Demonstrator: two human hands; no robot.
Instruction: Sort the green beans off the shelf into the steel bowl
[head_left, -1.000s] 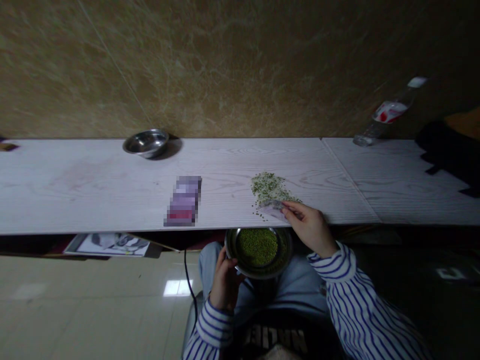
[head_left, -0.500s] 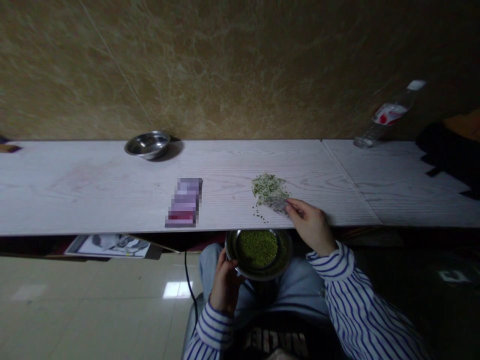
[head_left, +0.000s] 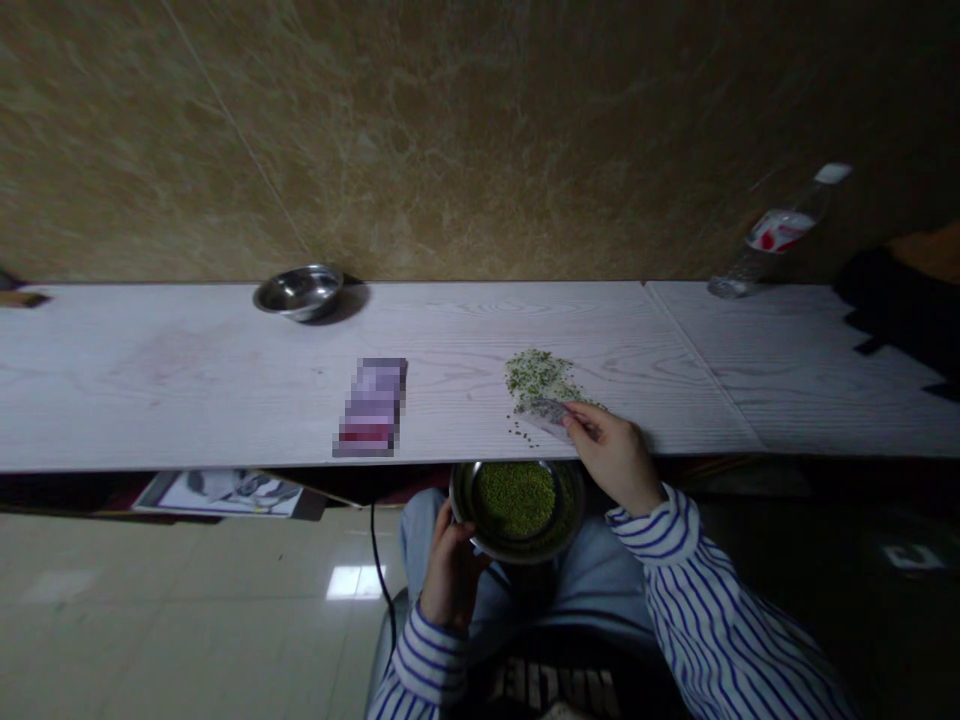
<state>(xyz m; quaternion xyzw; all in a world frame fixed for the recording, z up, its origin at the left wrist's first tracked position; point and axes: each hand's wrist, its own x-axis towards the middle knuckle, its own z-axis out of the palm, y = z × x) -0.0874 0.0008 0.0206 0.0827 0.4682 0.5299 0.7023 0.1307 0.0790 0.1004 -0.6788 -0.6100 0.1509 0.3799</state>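
My left hand (head_left: 450, 565) grips the side of a steel bowl (head_left: 571, 512) held over my lap, just below the table's near edge. Green mung beans (head_left: 516, 500) fill its bottom. My right hand (head_left: 611, 455) rests at the table's near edge, pinching a small translucent plastic piece (head_left: 546, 418) between fingers and thumb. That piece lies flat against the lower edge of a loose patch of mung beans (head_left: 537, 378) scattered on the white board. A few stray beans lie just left of it.
A second steel bowl (head_left: 298, 292) stands by the wall, and a pixelated packet (head_left: 373, 407) lies on the white wood-grain table (head_left: 210, 400). A plastic bottle (head_left: 774, 232) lies at the back right, near dark cloth (head_left: 892, 300). A black cable (head_left: 379, 565) hangs toward the tiled floor.
My right hand has shifted slightly left with the plastic piece, pressing further into the edge of the bean patch. The left hand and bowl stay about the same.
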